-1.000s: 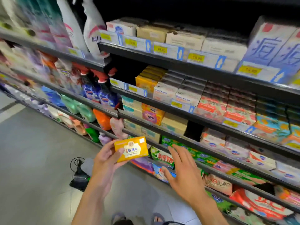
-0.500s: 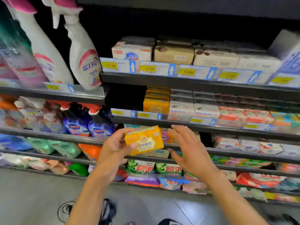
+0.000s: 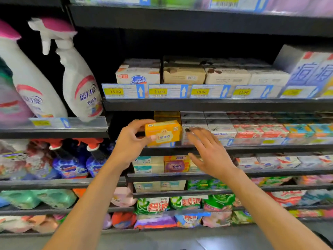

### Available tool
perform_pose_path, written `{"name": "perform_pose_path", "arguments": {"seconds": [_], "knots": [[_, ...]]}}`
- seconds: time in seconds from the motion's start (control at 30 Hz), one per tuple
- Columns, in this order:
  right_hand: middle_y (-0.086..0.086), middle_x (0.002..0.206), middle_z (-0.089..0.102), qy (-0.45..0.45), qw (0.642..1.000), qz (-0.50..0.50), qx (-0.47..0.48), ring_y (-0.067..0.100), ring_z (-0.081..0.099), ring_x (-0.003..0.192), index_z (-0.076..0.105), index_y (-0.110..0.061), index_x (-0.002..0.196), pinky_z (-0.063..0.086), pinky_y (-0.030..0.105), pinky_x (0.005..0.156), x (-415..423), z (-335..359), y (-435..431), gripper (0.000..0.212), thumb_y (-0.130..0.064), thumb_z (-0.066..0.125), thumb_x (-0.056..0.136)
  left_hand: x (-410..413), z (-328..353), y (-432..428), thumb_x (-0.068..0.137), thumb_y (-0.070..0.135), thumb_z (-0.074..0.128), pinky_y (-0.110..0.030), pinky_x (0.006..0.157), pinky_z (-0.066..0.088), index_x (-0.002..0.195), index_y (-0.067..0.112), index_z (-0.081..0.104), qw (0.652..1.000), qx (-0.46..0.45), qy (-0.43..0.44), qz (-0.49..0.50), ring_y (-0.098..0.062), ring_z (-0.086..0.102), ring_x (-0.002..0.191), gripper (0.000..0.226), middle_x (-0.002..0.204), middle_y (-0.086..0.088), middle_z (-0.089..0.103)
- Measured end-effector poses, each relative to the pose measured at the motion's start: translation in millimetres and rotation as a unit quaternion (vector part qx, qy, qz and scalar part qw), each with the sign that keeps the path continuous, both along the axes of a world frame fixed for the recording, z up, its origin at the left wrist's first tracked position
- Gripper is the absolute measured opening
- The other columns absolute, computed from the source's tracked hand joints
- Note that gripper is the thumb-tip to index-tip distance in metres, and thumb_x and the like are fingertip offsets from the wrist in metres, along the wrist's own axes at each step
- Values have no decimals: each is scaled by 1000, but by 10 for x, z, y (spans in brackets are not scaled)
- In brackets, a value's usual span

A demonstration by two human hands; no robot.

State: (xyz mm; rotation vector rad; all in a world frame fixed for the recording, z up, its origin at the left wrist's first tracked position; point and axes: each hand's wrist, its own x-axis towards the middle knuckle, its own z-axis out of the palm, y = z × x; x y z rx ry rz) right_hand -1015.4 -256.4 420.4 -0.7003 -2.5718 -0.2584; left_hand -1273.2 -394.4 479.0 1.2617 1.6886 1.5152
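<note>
Dark metal store shelving [image 3: 216, 105] with yellow price tags [image 3: 113, 92], above a grey tiled floor [image 3: 162, 239].

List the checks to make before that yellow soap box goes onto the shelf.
1. Grip: the left hand pinches the yellow soap box by its left end, thumb on the front: ok.
2. Right hand free: open, holding nothing, to the right of the box: ok.
3. Matching spot: a stack of yellow boxes sits right behind the held box: ok.
4. Room on top of that stack: hidden by the held box: cannot tell.
5. Label facing outward: ok.
6. Right hand clear of the white soap boxes: it is in front of them, contact unclear: cannot tell.
</note>
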Motion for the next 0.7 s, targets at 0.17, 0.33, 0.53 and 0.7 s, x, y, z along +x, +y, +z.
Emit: {"name": "perform_pose_path", "arguments": {"seconds": [0.17, 0.33, 0.53, 0.7], "knots": [[7, 153, 49, 33, 999, -12, 6, 31, 44, 142, 46, -14, 152, 41, 49, 118, -74, -84, 131, 67, -39, 70, 94, -111, -116, 216, 89, 10, 78, -38, 94, 60, 116, 39, 69, 999, 20, 22, 14, -5, 63, 115, 40, 123, 1, 67], [7, 153, 50, 51, 998, 0, 38, 30, 45, 141, 46, -12, 153, 39, 49, 119, -78, -226, 213, 68, -40, 68, 95, -187, -180, 318, 87, 17, 81, -40, 96, 60, 111, 54, 68, 996, 41, 78, -8, -10, 62, 118, 46, 121, 4, 68], [8, 153, 49, 73, 994, 16, 75, 30, 45, 140, 48, -10, 152, 36, 46, 120, -86, -316, 275, 68, -40, 69, 94, -187, -212, 368, 87, 10, 80, -38, 93, 60, 111, 48, 67, 992, 68, 108, -24, -13, 66, 111, 46, 116, 6, 69], [10, 152, 49, 65, 993, 15, 100, 32, 46, 139, 47, -9, 153, 36, 47, 120, -85, -355, 314, 72, -46, 67, 94, -178, -268, 415, 88, 19, 80, -36, 89, 62, 111, 52, 64, 985, 67, 156, -16, -12, 67, 110, 43, 120, 0, 66]]}}
